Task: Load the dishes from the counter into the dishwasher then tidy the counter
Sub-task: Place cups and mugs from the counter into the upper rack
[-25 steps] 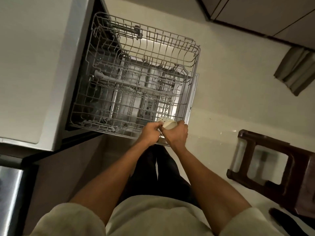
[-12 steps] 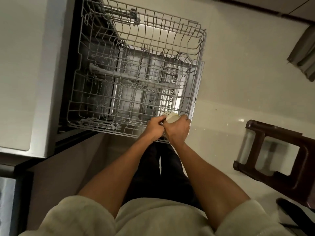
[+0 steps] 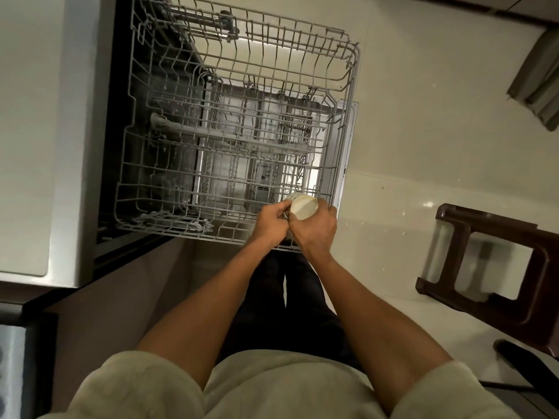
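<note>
**Desk:** Cup (image 3: 303, 206), white and patterned on its side, sits at the near right corner of the pulled-out upper rack (image 3: 242, 122), base turned up toward you. Who has it?

**Field:** You do, with both hands. Your right hand (image 3: 314, 229) curls round its lower side; your left hand (image 3: 270, 223) pinches at its left edge, fingers bent. I cannot tell whether the rim already touches the wire.

**Desk:** What has changed in the last second?

**Field:** Little in the grip. The cup has tipped further over, showing more of its pale base, and your view has drawn closer above the rack.

**Desk:** Meaning?

**Field:** By my reading, you are seating it upside down in that corner; release looks near. The rack holds nothing else visible, so loading has barely begun. The counter (image 3: 33, 116) runs along the left, a brown stool (image 3: 484, 267) stands on the floor to the right.
</note>
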The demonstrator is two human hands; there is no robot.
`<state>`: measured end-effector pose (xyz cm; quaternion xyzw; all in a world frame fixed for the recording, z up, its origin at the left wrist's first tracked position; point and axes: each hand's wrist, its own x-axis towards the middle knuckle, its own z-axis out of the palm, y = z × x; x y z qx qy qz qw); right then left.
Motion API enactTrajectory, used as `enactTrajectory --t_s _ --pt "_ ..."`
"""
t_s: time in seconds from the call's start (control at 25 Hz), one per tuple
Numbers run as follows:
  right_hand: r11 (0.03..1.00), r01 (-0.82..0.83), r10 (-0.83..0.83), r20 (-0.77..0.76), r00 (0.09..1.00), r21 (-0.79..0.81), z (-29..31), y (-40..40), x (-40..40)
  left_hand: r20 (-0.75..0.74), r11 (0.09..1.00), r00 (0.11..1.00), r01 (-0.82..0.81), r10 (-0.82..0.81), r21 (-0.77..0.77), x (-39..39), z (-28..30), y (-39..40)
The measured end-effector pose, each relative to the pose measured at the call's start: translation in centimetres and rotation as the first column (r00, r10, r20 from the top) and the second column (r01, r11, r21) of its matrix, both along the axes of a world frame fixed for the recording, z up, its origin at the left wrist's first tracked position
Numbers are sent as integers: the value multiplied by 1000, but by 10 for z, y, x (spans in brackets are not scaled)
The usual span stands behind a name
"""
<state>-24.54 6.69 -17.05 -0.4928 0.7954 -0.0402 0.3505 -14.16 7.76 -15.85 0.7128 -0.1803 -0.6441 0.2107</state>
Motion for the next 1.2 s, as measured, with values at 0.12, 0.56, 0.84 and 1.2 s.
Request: enactTrajectory --t_s 0.12,0.56,0.84,1.2 --pt "1000 -30 30 3 1000 -3 1 1 -2 -4 1000 1000 -27 27 -3 -2 7 0" --pt "981 -195 195 -12 981 1 5 -1 0 29 990 991 -128 130 -60 3 -2 15" --pt "934 -356 356 -31 934 11 7 3 -6 94 995 991 -89 92 -38 4 -4 20" --pt "875 -484 484 -4 875 30 8 15 -3 197 1000 980 -11 8 15 11 1 23"
